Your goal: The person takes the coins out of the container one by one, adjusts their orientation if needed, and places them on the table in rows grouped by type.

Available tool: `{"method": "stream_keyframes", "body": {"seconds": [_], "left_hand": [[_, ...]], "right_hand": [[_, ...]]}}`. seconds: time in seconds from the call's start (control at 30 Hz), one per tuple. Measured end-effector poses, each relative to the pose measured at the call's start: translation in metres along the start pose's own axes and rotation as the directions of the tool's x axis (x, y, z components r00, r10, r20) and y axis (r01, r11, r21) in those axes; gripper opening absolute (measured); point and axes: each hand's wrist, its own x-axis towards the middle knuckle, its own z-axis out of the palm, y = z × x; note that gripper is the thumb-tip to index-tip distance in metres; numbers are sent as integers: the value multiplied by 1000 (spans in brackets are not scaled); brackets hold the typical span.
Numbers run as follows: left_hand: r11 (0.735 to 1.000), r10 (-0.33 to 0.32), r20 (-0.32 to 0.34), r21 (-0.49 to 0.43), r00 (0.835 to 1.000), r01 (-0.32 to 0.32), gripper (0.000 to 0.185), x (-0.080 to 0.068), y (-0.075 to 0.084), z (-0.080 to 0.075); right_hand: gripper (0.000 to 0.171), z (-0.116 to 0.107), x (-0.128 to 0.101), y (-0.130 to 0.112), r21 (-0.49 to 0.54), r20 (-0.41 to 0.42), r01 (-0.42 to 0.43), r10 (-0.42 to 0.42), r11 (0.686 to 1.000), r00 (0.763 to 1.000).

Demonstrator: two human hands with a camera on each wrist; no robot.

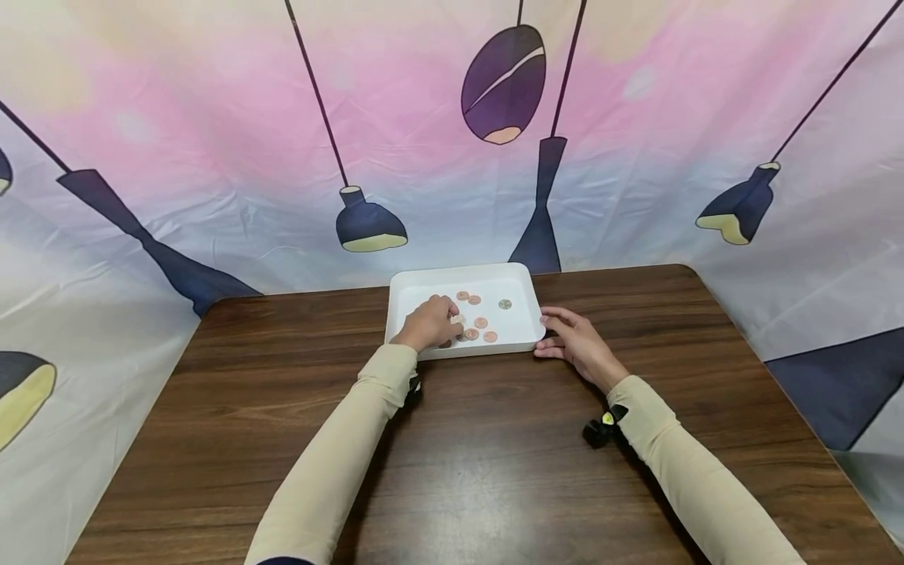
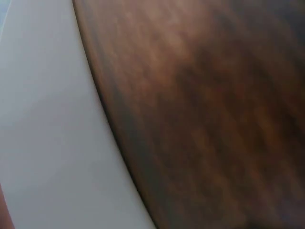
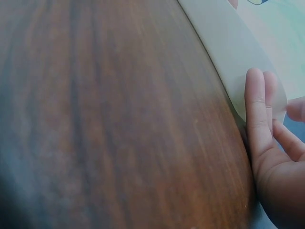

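Note:
A shallow white tray (image 1: pixel 487 349) holds several copper-coloured coins (image 1: pixel 481 322) and a silvery coin (image 1: pixel 504 304) apart at the right. My left hand (image 1: pixel 427 323) reaches over its front left wall, with bent fingers down among the coins. Between thumb and fingers shows a pale coin (image 1: pixel 458 319); I cannot tell whether it is pinched. At the tray's front right corner, my right hand (image 1: pixel 581 345) touches the outside. In the right wrist view, straight fingers (image 3: pixel 256 95) lie against the outer wall. The left wrist view shows mostly the tray wall (image 2: pixel 52 119).
The tray stands near the back edge of a dark wood table (image 1: pixel 466 447). Behind it hangs a pastel cloth (image 1: pixel 438 157) printed with lamps. A small black camera (image 1: pixel 599 433) is strapped at the right wrist.

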Motion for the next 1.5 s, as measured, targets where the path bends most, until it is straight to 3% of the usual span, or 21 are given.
{"method": "stream_keyframes", "body": {"seconds": [0.13,0.23,0.4,0.57,0.77,1.0,1.2,1.5], "left_hand": [[999,16,-21,-51,1000,-17,12,-5,-1,2],[997,37,-30,-73,999,-39,16,-9,-1,2],[987,58,6,-150,998,-57,34,-14,-5,0],[964,72,40,-258,997,-59,28,-16,-9,0],[943,86,51,-326,995,-65,21,-16,-14,-1],[950,121,14,-292,993,-112,25,-15,-18,-10],[931,172,-9,-325,985,-166,28,-17,-20,-19],[934,215,-57,-281,975,-222,22,-37,-20,-24]], "right_hand": [[53,0,-1,1,-7,6,0,0,1000,1000],[53,-1,0,1,-7,12,2,-2,1000,1000],[53,0,0,2,-7,18,0,1,1000,1000],[53,1,0,2,-6,11,-3,3,1000,1000],[52,3,0,3,-1,11,-9,9,1000,1000],[54,2,2,3,-9,17,-4,4,1000,1000],[53,1,3,-1,-8,0,5,-5,1000,1000],[53,0,2,1,-10,-10,-4,4,1000,1000]]}}
